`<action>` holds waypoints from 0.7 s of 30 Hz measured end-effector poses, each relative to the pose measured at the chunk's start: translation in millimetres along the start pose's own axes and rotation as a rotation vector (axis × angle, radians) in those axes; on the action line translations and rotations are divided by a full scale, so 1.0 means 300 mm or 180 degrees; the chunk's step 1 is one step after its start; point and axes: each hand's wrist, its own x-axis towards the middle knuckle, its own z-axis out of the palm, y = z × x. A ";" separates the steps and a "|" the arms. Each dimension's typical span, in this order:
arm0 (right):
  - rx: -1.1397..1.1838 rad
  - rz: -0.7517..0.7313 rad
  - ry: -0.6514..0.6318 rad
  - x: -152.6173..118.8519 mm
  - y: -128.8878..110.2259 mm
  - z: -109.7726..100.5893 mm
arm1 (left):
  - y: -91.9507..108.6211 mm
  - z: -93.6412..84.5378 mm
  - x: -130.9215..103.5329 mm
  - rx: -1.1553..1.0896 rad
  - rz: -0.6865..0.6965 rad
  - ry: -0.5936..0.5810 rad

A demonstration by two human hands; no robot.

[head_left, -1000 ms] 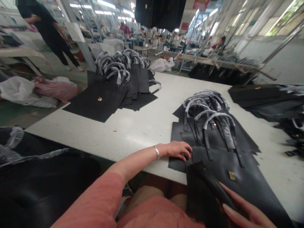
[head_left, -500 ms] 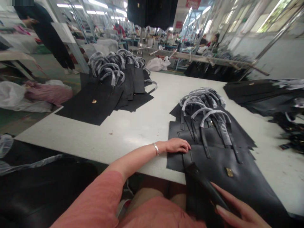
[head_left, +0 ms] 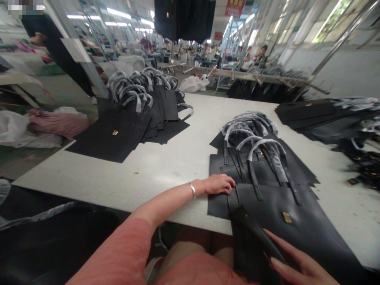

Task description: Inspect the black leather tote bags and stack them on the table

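While the left hand (head_left: 219, 184) bore on the upper left corner of the top black bag (head_left: 303, 233), its fingers were curled and pressed together, pinching the edge. The right hand (head_left: 292, 257), at the lower right of the view, gripped the handle of a black tool (head_left: 257, 227), fingers closed around it; the tool's front end pointed away from the person and met the left part of the bag.

The top black bag lay on the near right part of the pale surface (head_left: 172, 166), its gold clasp (head_left: 287, 217) facing up. Its lower part covered the near edge of the surface. The wrapped handles (head_left: 267, 146) arched away from the person, over further bags beneath.

A wide strip of the surface ran from the near edge to the far edge, between this stack and the left pile of bags (head_left: 118, 138). That pile reached the surface's left edge. A narrower strip separated the stack from the right pile of bags (head_left: 314, 114), with dark loose parts (head_left: 365, 170) just beside that pile. Black material (head_left: 59, 237) lay beyond the near left edge, below the surface.
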 end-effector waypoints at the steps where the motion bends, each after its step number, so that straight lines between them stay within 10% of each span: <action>1: 0.0024 -0.0009 0.0005 0.004 0.003 0.000 | 0.003 0.002 -0.004 -0.0028 -0.0022 0.0027; 11: 0.0067 -0.0008 0.0007 0.014 -0.010 -0.001 | -0.014 0.025 -0.015 -0.0408 -0.0329 0.0656; 21: 0.0300 0.0058 -0.0086 0.044 -0.085 0.006 | -0.046 0.003 -0.038 -0.0641 0.0388 0.0278</action>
